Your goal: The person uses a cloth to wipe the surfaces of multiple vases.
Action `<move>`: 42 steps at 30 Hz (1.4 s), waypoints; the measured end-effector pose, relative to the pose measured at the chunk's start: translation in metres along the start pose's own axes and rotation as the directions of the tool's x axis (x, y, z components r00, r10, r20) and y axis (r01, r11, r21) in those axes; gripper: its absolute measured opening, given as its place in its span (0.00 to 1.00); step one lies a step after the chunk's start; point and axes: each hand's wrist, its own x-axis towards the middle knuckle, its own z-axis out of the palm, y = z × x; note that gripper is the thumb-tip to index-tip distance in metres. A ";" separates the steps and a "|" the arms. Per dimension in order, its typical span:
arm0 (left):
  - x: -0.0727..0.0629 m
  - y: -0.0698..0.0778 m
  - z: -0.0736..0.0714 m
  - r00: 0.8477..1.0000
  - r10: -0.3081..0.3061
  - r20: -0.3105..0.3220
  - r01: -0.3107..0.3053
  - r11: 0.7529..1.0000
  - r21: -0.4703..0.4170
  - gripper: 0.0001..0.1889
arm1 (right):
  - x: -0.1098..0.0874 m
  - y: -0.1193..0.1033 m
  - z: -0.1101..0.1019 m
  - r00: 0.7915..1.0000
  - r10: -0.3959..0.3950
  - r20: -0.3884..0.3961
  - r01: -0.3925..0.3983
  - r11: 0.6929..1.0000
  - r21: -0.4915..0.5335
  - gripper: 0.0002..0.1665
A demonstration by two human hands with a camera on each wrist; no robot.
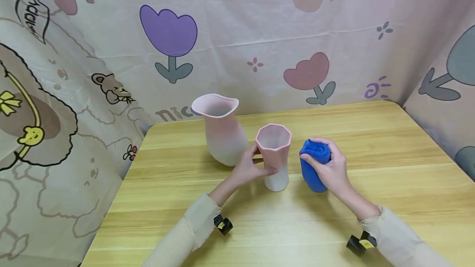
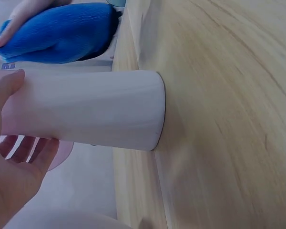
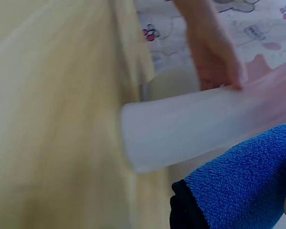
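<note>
A small pink-to-white vase (image 1: 277, 179) with a faceted rim stands upright near the middle of the wooden table. My left hand (image 1: 248, 169) grips it from the left, thumb across the front and fingers behind. In the left wrist view, the white base of the vase (image 2: 109, 107) meets the tabletop. Just to the right, my right hand (image 1: 335, 170) holds a bunched blue terry cloth (image 1: 313, 178), thumb on the near side. The cloth is apart from the vase in the head view. A black edge shows along the lower end of the cloth (image 3: 243, 181) in the right wrist view.
A larger pink-to-white vase (image 1: 224, 141) with a wavy flared rim stands behind and left of the small one, close to my left hand. The wooden table (image 1: 167, 217) ends at a patterned cloth backdrop (image 1: 237, 24), which also hangs along both sides.
</note>
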 end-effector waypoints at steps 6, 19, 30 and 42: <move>-0.001 0.003 -0.002 1.000 0.017 -0.016 -0.018 0.999 -0.040 0.34 | 0.018 -0.023 0.008 0.971 -0.235 -0.045 0.238 0.966 0.104 0.27; -0.002 0.002 -0.003 0.999 0.049 -0.016 -0.050 0.997 -0.052 0.33 | 0.010 -0.019 0.028 0.970 -0.238 -0.056 0.245 0.949 0.200 0.27; 0.001 -0.001 -0.003 0.999 0.033 -0.009 -0.034 0.996 -0.077 0.33 | -0.012 0.013 0.038 0.989 -0.124 0.074 0.120 0.991 0.056 0.26; 0.001 -0.003 -0.004 0.999 0.043 -0.001 -0.043 0.995 -0.088 0.34 | -0.014 0.036 0.028 0.922 0.027 0.387 -0.006 0.998 -0.056 0.23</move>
